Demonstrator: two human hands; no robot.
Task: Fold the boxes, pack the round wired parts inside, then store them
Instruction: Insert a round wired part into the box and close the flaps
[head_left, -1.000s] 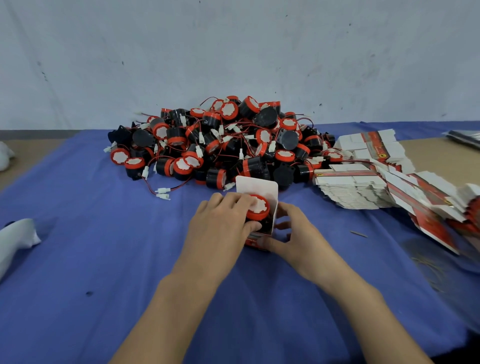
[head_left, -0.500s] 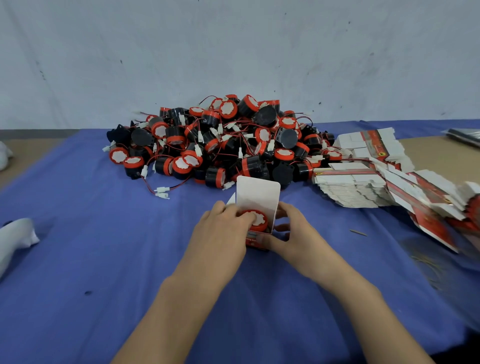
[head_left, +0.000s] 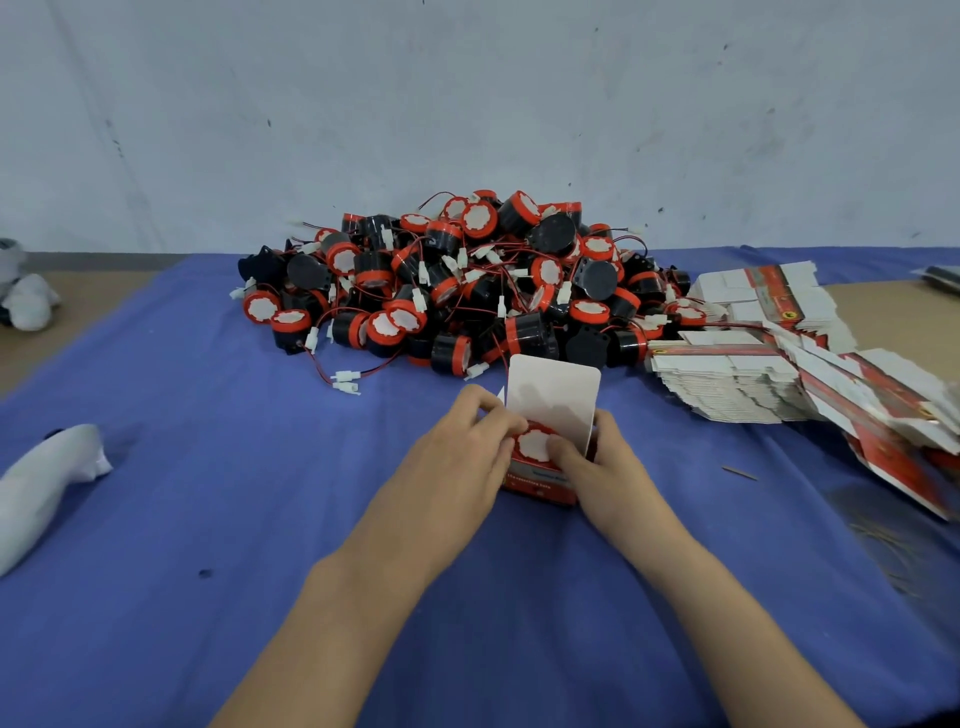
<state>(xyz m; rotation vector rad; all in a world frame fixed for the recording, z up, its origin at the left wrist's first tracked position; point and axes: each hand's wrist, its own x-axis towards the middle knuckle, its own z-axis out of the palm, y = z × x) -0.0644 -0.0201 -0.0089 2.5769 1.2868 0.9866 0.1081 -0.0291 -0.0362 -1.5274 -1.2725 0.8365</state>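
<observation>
open box (head_left: 540, 486): 1 | part inside (head_left: 534, 446): 1 | loose parts (head_left: 457, 291): dozens, one heap | flat boxes (head_left: 727, 374): dozens

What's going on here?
A person is packing one round part into a small red box on the blue cloth. The left hand curls its fingers over the part, which sits in the box. The right hand holds the box, thumb on the part. The flap stands open. A pile of parts lies behind, flat boxes to the right.
</observation>
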